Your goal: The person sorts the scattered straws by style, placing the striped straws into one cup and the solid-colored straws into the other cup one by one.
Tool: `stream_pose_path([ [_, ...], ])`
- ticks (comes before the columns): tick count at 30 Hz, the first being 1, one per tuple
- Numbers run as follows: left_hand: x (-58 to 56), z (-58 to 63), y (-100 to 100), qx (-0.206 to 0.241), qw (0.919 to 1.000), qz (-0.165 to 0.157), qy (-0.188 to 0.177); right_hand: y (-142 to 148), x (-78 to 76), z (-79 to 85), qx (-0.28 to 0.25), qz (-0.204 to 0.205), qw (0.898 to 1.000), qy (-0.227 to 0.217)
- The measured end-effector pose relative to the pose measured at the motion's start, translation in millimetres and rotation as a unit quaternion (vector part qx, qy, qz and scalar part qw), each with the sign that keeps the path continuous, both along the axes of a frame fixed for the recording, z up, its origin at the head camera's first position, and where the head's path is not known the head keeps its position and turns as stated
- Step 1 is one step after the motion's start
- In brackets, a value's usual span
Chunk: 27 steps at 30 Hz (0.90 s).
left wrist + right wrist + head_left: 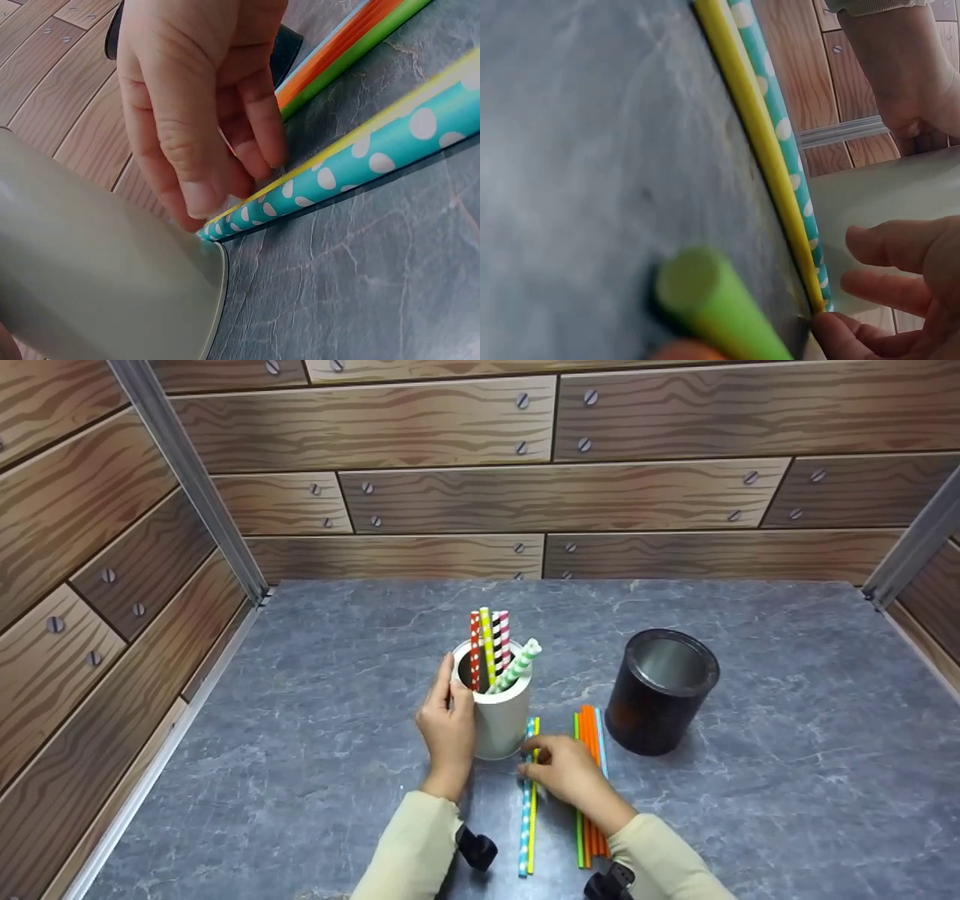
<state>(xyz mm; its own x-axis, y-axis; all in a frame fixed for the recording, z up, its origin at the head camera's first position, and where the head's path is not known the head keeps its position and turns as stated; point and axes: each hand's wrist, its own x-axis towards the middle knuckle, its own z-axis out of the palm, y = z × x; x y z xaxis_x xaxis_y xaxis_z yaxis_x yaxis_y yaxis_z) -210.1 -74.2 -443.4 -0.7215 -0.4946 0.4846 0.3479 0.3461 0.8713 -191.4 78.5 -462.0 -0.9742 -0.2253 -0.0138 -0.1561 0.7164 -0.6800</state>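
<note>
In the head view my left hand (448, 727) holds the white cup (501, 727) at its left side, thumb near the rim. Several patterned paper straws stand in that cup, among them a leaning green-striped straw (516, 666) and a yellow dotted straw (488, 645). By the cup's base my right hand (566, 769) reaches over two straws lying on the table, a blue dotted straw (326, 178) and a yellow straw (761, 135). Its thumb and fingers are apart, and a fingertip is at the straws' far end in the right wrist view.
A black cup (651, 705) stands to the right. Between it and my right hand lies a bundle of orange straws (590, 735), with a green straw (724, 304) and a light-blue straw beside them. Wood-patterned walls (442, 427) border the grey marbled table (300, 780).
</note>
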Motion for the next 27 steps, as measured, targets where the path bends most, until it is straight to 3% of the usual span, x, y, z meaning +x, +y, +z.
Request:
stream_pose_path([
  [4,-0.6,-0.2,0.3,-0.003,1.0,0.005,0.008,-1.8,-1.3,-1.5,0.011,0.002,1.0,0.001],
  [11,0.9,0.0,1.0,0.001,1.0,0.007,0.007,-3.9,0.5,-8.0,0.016,0.013,0.998,0.056],
  [19,0.6,1.5,0.6,-0.001,0.9999,0.007,0.013,-7.7,2.9,-6.1,0.084,0.021,0.991,0.106],
  [27,0.4,0.0,0.9,0.007,0.9999,0.004,0.014,-6.1,0.7,-6.0,0.082,0.019,0.992,0.095],
])
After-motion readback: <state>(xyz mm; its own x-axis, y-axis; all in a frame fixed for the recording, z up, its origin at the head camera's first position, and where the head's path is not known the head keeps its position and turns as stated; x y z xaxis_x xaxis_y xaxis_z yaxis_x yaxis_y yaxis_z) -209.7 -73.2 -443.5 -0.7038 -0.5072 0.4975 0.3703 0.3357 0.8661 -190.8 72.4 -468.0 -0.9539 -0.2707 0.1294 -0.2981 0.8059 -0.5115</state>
